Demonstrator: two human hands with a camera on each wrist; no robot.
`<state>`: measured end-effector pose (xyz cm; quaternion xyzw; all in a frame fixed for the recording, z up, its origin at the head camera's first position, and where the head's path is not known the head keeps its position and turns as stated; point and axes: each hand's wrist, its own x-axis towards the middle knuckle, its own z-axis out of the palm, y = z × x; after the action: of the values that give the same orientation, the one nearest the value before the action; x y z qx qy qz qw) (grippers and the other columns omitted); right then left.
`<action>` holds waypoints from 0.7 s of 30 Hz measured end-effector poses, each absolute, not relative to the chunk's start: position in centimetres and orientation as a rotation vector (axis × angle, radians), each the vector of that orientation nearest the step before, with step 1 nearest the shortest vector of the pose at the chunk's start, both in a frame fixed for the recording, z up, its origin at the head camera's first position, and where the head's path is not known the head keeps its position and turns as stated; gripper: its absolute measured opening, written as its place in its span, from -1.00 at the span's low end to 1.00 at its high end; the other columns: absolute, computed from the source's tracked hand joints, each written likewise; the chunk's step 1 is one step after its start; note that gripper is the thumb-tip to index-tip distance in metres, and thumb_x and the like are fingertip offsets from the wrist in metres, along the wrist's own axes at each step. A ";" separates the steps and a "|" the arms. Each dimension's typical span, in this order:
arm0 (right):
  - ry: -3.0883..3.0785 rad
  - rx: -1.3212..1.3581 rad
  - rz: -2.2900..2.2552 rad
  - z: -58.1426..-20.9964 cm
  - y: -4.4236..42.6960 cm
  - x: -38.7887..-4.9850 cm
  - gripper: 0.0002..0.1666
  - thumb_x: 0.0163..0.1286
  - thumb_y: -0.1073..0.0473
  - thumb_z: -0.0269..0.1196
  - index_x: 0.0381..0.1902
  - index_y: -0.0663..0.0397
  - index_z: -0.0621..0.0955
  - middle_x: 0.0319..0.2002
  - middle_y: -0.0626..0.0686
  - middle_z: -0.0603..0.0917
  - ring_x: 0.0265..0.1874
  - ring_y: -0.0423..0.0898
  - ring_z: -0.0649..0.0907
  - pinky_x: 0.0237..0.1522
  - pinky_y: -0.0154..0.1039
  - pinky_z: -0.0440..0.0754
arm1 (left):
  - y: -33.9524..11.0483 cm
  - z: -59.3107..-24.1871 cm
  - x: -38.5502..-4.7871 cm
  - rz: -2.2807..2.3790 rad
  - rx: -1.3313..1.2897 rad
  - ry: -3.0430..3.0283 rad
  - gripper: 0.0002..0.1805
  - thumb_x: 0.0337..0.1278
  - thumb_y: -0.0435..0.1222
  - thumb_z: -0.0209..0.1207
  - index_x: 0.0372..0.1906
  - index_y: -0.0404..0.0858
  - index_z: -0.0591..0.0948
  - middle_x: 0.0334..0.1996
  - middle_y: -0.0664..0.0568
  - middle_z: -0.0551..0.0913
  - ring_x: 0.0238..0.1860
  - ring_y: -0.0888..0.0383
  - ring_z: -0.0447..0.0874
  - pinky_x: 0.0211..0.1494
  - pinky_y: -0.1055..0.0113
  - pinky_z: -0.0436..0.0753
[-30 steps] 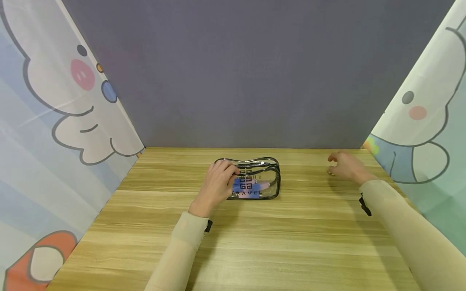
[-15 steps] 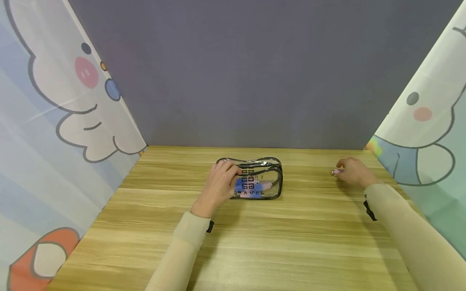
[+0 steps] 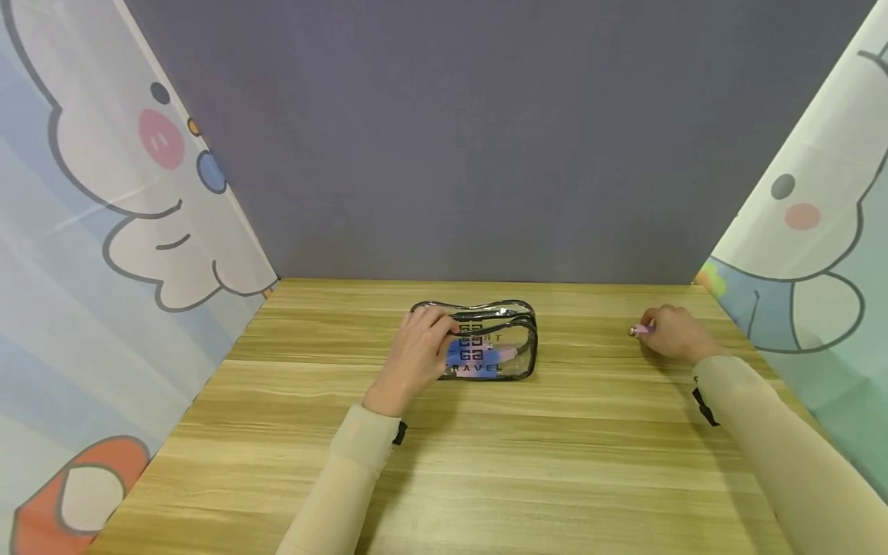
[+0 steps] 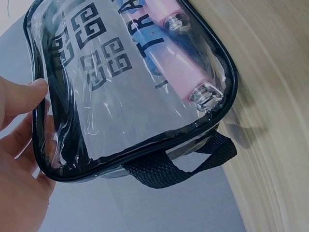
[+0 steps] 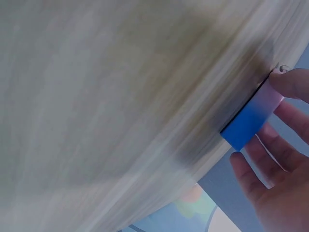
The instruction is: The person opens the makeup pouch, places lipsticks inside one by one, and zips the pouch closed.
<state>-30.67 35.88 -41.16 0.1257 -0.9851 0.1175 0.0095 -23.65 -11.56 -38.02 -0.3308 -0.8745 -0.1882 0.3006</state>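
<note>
A clear zip pouch (image 3: 474,356) with black piping, black logo and "TRAVEL" lettering stands on the wooden table. My left hand (image 3: 414,348) grips its upper left edge; in the left wrist view the thumb lies on the front and fingers are behind the clear plastic. Inside the pouch are blue-and-pink tubes (image 4: 181,72) with shiny faceted ends. Far to the right, my right hand (image 3: 674,333) pinches a similar small blue-to-pink tube (image 5: 253,113) with a shiny knob at one end. That tube is low over the tabletop; whether it touches is unclear.
The wooden table (image 3: 555,462) meets a grey panel (image 3: 479,154) behind the pouch. Printed cartoon curtains (image 3: 83,254) hang at both sides, the right one close to my right forearm. A black strap loop (image 4: 178,169) sticks out from the pouch's end.
My right hand has moved slightly right and down and closed on the tube, whose pink end and knob now show beyond the fingers. The left hand stays on the pouch.
</note>
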 end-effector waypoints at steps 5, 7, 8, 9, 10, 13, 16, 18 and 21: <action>-3.092 0.394 0.381 -41.2 35.6 -30.4 -0.73 0.35 0.10 0.29 -0.22 0.24 0.66 -0.38 0.15 0.65 -0.40 0.09 0.56 -0.33 0.11 0.56 | -11.5 -38.0 -23.6 -0.496 -0.882 -2.323 -0.86 0.18 -0.47 0.36 -0.20 -0.22 0.70 -0.14 0.00 0.67 -0.08 -0.01 0.57 -0.04 0.12 0.49; -3.101 0.402 0.388 -41.3 35.4 -30.3 -0.74 0.36 0.09 0.30 -0.23 0.23 0.66 -0.39 0.12 0.63 -0.41 0.06 0.54 -0.35 0.06 0.54 | -11.6 -38.0 -23.6 -0.497 -0.881 -2.322 -0.86 0.18 -0.47 0.36 -0.20 -0.22 0.70 -0.14 0.00 0.68 -0.09 0.00 0.57 -0.04 0.13 0.49; -3.103 0.408 0.386 -41.3 35.3 -30.3 -0.74 0.37 0.09 0.30 -0.23 0.22 0.66 -0.39 0.10 0.63 -0.42 0.05 0.53 -0.36 0.04 0.53 | -11.6 -38.0 -23.6 -0.497 -0.880 -2.321 -0.85 0.18 -0.48 0.36 -0.20 -0.22 0.70 -0.14 0.00 0.68 -0.09 0.00 0.57 -0.04 0.13 0.50; -3.103 0.416 0.386 -41.3 35.1 -30.2 -0.74 0.37 0.09 0.30 -0.23 0.22 0.66 -0.39 0.09 0.63 -0.42 0.04 0.53 -0.36 0.03 0.53 | -11.6 -38.0 -23.6 -0.498 -0.878 -2.321 -0.85 0.17 -0.48 0.36 -0.20 -0.22 0.70 -0.14 0.00 0.68 -0.09 0.00 0.57 -0.04 0.13 0.50; -3.100 0.426 0.385 -41.3 34.8 -30.2 -0.74 0.37 0.09 0.30 -0.24 0.21 0.66 -0.39 0.08 0.63 -0.41 0.03 0.53 -0.35 0.02 0.53 | -11.6 -38.0 -23.6 -0.499 -0.876 -2.320 -0.85 0.18 -0.47 0.36 -0.20 -0.22 0.70 -0.14 0.00 0.68 -0.09 0.00 0.57 -0.03 0.13 0.50; -3.092 0.450 0.390 -41.3 34.2 -30.1 -0.75 0.37 0.09 0.30 -0.23 0.22 0.66 -0.37 0.07 0.64 -0.42 0.00 0.53 -0.34 -0.01 0.52 | -11.7 -38.0 -23.6 -0.499 -0.872 -2.325 -0.86 0.19 -0.47 0.36 -0.20 -0.21 0.70 -0.13 0.01 0.67 -0.08 0.01 0.57 -0.04 0.13 0.49; -3.080 0.470 0.397 -41.2 33.5 -30.0 -0.74 0.36 0.09 0.32 -0.21 0.22 0.66 -0.36 0.06 0.66 -0.43 -0.02 0.54 -0.33 -0.04 0.51 | -11.6 -38.0 -23.6 -0.496 -0.872 -2.331 -0.86 0.21 -0.46 0.35 -0.19 -0.21 0.70 -0.14 0.01 0.67 -0.09 0.01 0.56 -0.05 0.14 0.48; -3.075 0.486 0.416 -41.1 33.0 -30.0 -0.75 0.35 0.11 0.33 -0.22 0.22 0.66 -0.37 0.06 0.66 -0.43 -0.03 0.54 -0.34 -0.06 0.51 | -11.6 -38.0 -23.7 -0.495 -0.873 -2.332 -0.87 0.21 -0.46 0.35 -0.19 -0.21 0.70 -0.14 0.01 0.67 -0.09 0.01 0.56 -0.05 0.14 0.48; -3.065 0.506 0.435 -40.7 32.3 -29.8 -0.75 0.35 0.11 0.34 -0.21 0.22 0.67 -0.37 0.05 0.67 -0.43 -0.05 0.55 -0.34 -0.07 0.52 | -11.7 -38.0 -23.7 -0.498 -0.877 -2.330 -0.86 0.21 -0.46 0.35 -0.19 -0.21 0.70 -0.14 0.01 0.67 -0.10 0.00 0.56 -0.05 0.13 0.48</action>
<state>-29.82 32.26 -40.72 0.1613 -0.9771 0.1387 0.0024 -23.69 -11.65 -37.98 -0.3298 -0.8764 -0.1872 0.2968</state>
